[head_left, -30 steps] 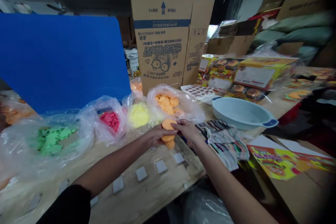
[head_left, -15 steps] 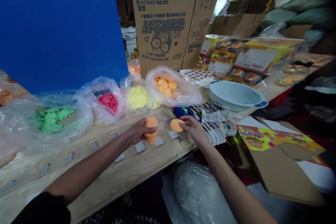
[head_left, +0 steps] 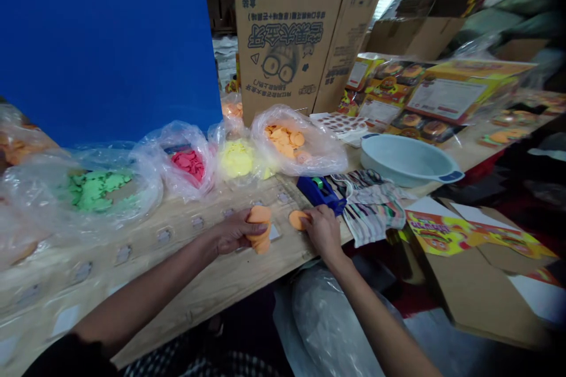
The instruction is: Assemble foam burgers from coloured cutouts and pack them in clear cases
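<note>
My left hand (head_left: 234, 231) grips a short stack of orange foam discs (head_left: 260, 230) upright above the wooden table (head_left: 190, 265). To the right, my right hand (head_left: 324, 231) has its fingertips on a single orange disc (head_left: 298, 220), low over the tabletop. Small grey square pads (head_left: 275, 232) are fixed in a row along the table; one sits just beneath the stack. Clear plastic bags hold green (head_left: 94, 191), pink (head_left: 188, 165), yellow (head_left: 236, 159) and orange (head_left: 283, 141) discs behind my hands.
A blue tape dispenser (head_left: 321, 194) and a striped cloth (head_left: 371, 206) lie right of my right hand. A pale blue basin (head_left: 409, 159) and printed boxes (head_left: 460, 91) stand beyond. A blue board (head_left: 101, 47) and an upright cardboard box (head_left: 283, 29) rise behind the bags. A plastic sack (head_left: 331, 330) lies below the table edge.
My hands have moved apart since the earliest frame, with the single disc separated from the stack. That disc has since dropped lower towards the tabletop, and the view has shifted slightly.
</note>
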`<state>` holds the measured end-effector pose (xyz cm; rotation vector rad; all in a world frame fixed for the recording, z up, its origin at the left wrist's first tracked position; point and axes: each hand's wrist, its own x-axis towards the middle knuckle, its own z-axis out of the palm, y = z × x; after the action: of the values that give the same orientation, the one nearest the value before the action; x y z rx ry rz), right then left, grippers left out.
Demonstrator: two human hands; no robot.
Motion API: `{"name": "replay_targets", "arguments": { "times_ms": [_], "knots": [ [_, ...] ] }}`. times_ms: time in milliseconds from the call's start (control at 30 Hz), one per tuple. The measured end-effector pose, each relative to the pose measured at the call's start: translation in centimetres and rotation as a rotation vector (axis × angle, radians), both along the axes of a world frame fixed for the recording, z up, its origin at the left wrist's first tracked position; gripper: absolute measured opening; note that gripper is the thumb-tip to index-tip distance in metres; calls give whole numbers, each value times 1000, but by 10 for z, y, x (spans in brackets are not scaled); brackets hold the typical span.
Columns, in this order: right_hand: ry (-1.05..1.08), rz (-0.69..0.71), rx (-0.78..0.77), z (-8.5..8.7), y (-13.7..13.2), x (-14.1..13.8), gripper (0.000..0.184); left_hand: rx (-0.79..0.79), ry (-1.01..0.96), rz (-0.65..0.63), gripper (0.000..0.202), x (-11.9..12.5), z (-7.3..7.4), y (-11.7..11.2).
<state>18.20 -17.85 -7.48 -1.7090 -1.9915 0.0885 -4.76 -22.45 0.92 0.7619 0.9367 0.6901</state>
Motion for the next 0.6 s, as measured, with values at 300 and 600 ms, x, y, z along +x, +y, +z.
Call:
{"name": "replay_targets", "arguments": {
  "times_ms": [300, 600],
  "knots": [
    [608, 281, -242, 46, -16, -51, 32, 206, 122, 6, 63, 5, -6, -7],
    [930, 310, -256, 50, -25, -73, 21, 201, 254, 117, 77, -9, -8, -18]
  ]
}}
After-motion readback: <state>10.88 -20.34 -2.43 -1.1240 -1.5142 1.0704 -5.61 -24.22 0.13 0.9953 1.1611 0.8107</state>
